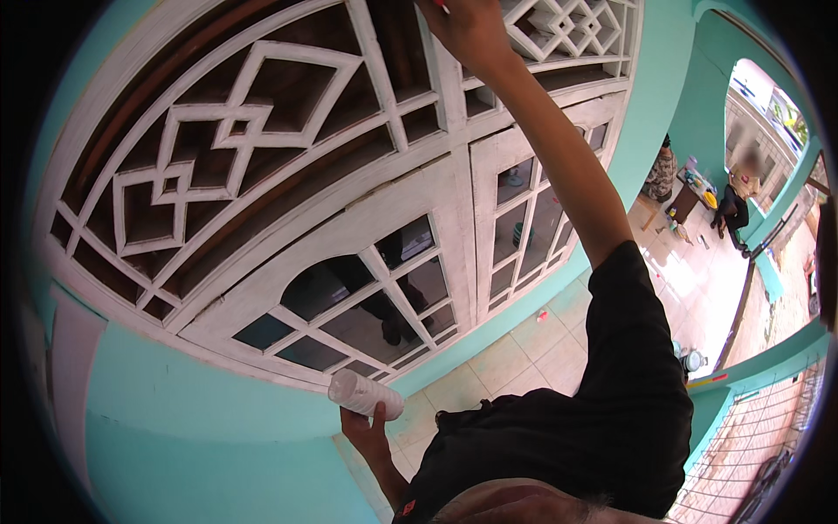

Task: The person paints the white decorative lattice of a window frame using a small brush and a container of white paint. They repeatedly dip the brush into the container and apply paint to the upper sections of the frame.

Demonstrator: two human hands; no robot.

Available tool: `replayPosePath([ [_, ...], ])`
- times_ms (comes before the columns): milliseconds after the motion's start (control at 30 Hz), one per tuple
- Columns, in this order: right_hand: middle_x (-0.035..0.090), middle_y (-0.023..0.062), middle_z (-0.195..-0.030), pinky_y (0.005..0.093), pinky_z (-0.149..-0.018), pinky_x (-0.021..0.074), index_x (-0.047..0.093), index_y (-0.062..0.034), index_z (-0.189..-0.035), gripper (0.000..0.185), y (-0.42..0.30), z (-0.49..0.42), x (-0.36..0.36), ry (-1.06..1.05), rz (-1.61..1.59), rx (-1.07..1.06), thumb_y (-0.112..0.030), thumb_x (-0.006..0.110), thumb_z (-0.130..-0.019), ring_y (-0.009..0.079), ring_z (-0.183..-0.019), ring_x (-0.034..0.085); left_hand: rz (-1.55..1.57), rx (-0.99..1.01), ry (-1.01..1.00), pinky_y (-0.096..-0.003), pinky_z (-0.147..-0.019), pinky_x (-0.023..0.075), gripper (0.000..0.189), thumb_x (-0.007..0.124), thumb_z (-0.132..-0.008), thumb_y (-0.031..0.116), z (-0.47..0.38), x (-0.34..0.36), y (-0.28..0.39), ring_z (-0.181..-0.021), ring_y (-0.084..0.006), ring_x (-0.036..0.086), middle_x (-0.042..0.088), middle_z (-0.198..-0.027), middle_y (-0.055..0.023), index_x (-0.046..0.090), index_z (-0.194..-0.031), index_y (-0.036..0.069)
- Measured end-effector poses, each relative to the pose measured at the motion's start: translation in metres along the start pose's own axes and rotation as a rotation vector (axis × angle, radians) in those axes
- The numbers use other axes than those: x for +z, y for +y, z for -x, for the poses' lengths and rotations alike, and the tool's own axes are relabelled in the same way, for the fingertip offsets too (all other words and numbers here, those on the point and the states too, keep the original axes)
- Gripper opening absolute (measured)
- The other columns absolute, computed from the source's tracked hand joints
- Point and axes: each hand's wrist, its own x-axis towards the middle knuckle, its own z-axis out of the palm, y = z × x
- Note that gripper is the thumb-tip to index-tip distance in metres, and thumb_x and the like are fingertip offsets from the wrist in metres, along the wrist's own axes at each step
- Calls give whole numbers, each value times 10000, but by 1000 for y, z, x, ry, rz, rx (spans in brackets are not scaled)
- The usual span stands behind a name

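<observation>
In my left hand (370,429) is a ribbed, translucent plastic bottle (368,394) with whitish walls, held tilted at waist height near the wall. My right arm is stretched up in front of the window. At the top edge of the view, my right hand (468,33) grips a small red object (443,5), mostly cut off by the frame, so its kind is unclear. Near this hand is the white-painted wooden lattice (340,62) of diamonds above the windows. Dark wood shows between its bars. Below the lattice are two white window sashes (425,190) with glass panes.
Turquoise walls (196,406) surround the window frame. A small red-and-white item (542,316) lies on the tiled floor (517,360). Farther right, a person (736,193) sits by a low table (687,200) with items on it, and another person (661,173) is near the wall. A metal grille (753,432) stands lower right.
</observation>
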Motion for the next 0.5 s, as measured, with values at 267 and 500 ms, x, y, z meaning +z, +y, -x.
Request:
replayPosePath([
  [267,655,210,-1208,406,-747,590,587,24,-1191,269,3,-5,5,-144,88,5,-90,628,-951,381,-945,689,20,-32,24,-392,-1041,447,675,801,-790,40,-1,-7,-8,-1178,-257,587,585,-1272,-148,462,-1368,-42],
  [500,643,219,-1208,424,-743,588,561,17,-1180,258,-21,6,7,-80,161,-37,-58,606,-937,384,-944,685,-16,-51,14,-388,-1041,449,652,769,-802,12,-6,-8,-5,-1187,-256,577,572,-1286,-151,456,-1371,-46],
])
